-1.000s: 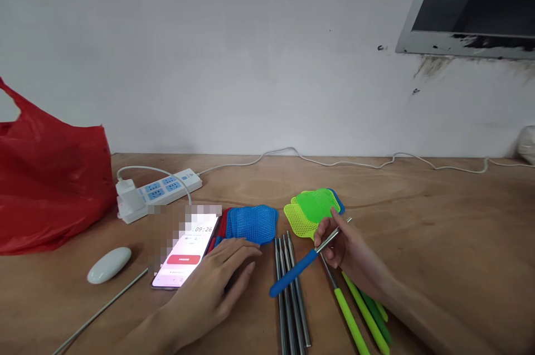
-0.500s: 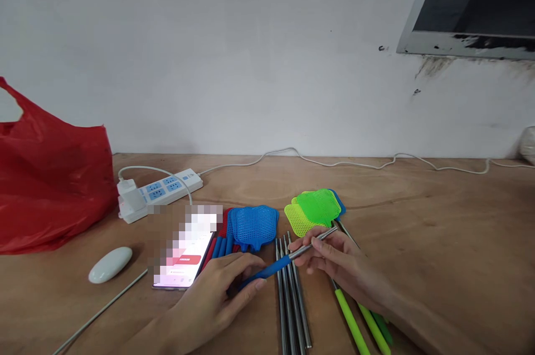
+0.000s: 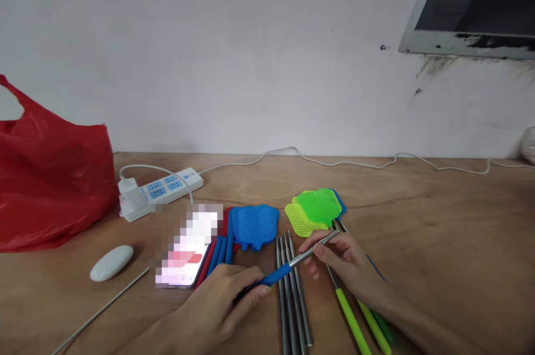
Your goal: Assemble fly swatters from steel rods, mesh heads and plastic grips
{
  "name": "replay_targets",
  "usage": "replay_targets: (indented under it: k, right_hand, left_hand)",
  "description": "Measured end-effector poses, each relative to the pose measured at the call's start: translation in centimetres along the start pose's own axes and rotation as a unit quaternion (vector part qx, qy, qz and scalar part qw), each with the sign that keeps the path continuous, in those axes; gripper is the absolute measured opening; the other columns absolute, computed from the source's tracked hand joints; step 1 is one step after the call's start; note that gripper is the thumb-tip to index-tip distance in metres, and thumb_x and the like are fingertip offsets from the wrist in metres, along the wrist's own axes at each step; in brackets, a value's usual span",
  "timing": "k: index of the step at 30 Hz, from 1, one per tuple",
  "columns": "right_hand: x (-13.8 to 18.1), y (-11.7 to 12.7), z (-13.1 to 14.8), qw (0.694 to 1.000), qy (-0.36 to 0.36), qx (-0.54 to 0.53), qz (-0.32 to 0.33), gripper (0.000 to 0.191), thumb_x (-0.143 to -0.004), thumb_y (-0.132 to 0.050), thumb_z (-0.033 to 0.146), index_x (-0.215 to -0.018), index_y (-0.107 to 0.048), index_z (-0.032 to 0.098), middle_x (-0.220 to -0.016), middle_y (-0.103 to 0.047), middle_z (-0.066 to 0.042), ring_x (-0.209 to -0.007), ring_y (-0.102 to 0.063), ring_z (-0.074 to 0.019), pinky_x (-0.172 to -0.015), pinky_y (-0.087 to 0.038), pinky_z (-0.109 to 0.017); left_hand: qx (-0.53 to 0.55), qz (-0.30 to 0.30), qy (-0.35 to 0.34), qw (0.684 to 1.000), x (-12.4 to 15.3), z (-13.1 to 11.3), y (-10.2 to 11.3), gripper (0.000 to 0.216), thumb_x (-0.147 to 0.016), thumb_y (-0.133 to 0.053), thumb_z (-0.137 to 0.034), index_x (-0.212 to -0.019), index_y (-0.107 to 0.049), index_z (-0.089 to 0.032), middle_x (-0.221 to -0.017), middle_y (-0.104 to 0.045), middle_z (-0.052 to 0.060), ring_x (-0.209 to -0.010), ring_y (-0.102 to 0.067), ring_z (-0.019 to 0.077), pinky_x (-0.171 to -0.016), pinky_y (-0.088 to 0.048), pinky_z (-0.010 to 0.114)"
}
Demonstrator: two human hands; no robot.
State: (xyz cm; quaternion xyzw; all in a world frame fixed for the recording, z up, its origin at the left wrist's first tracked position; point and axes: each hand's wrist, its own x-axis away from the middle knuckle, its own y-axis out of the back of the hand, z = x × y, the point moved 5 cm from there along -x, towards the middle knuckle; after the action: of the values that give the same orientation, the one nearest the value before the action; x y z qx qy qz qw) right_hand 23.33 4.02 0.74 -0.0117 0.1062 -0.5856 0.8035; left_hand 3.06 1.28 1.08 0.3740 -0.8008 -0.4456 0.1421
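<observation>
My left hand (image 3: 228, 296) is closed around a blue handle (image 3: 276, 276) fitted on a metal rod. The rod's silver end (image 3: 311, 252) points up to the right, pinched between the thumb and fingers of my right hand (image 3: 336, 257). Beneath the held rod, several loose metal rods (image 3: 292, 299) lie side by side on the table. Blue mesh fly swatter heads (image 3: 254, 224) are stacked beyond my left hand, over red ones. Past my right hand are green and yellow-green swatter heads (image 3: 320, 205), and green handles (image 3: 353, 319) extend below that hand.
A phone with a lit screen (image 3: 188, 260) lies left of the blue handles. Farther left are a white oval object (image 3: 111, 263), a power strip (image 3: 167, 193) and a red plastic bag (image 3: 54, 176). A white cable (image 3: 334, 164) runs along the wall.
My right hand has shifted slightly right and down with the rod's end. The blue handle shows slightly farther right, still in my left hand. The table items look the same.
</observation>
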Motion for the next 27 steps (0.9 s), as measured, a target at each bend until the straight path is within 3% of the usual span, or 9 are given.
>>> replay_targets:
  k: [11,18,23,27]
  right_hand:
    - [-0.08,0.60,-0.41,0.999,0.032,-0.034,-0.018,0.027,-0.086,-0.070,0.045,-0.082,-0.076,0.019,-0.070,-0.068,-0.004,-0.056,-0.059,-0.0135,-0.053,-0.050,-0.025]
    - [0.09,0.73,-0.43,0.997,0.020,-0.070,-0.027,0.023,-0.086,-0.072,0.042,-0.082,-0.078,0.020,-0.069,-0.066,-0.003,-0.055,-0.055,-0.0107,-0.048,-0.043,-0.020]
    - [0.18,0.56,-0.14,0.996,0.030,-0.079,-0.036,0.021,-0.086,-0.072,0.040,-0.082,-0.078,0.021,-0.072,-0.068,-0.003,-0.056,-0.056,-0.0093,-0.050,-0.045,-0.018]
    - [0.13,0.63,-0.27,0.997,0.027,-0.068,-0.037,0.021,-0.083,-0.075,0.041,-0.083,-0.078,0.020,-0.073,-0.069,-0.003,-0.056,-0.058,-0.0095,-0.049,-0.046,-0.019]
  left_hand:
    - [0.116,0.002,0.096,0.989,-0.01,-0.22,0.16,0.052,-0.101,-0.032,-0.057,-0.072,-0.054,-0.020,-0.064,-0.053,-0.002,-0.070,-0.052,0.0159,-0.065,-0.039,0.024]
    - [0.217,0.026,0.103,0.970,-0.07,-0.83,-0.40,0.055,-0.100,-0.028,-0.063,-0.070,-0.048,-0.021,-0.056,-0.048,-0.004,-0.062,-0.048,0.0146,-0.065,-0.039,0.024]
    - [0.245,0.045,0.118,0.961,-0.05,-0.69,-0.69,0.053,-0.101,-0.027,-0.061,-0.070,-0.045,-0.022,-0.054,-0.043,-0.005,-0.060,-0.045,0.0140,-0.066,-0.039,0.024]
    - [0.236,0.039,0.128,0.963,-0.08,-0.09,-0.54,0.052,-0.100,-0.029,-0.062,-0.073,-0.048,-0.021,-0.065,-0.047,-0.003,-0.068,-0.048,0.0149,-0.070,-0.040,0.025]
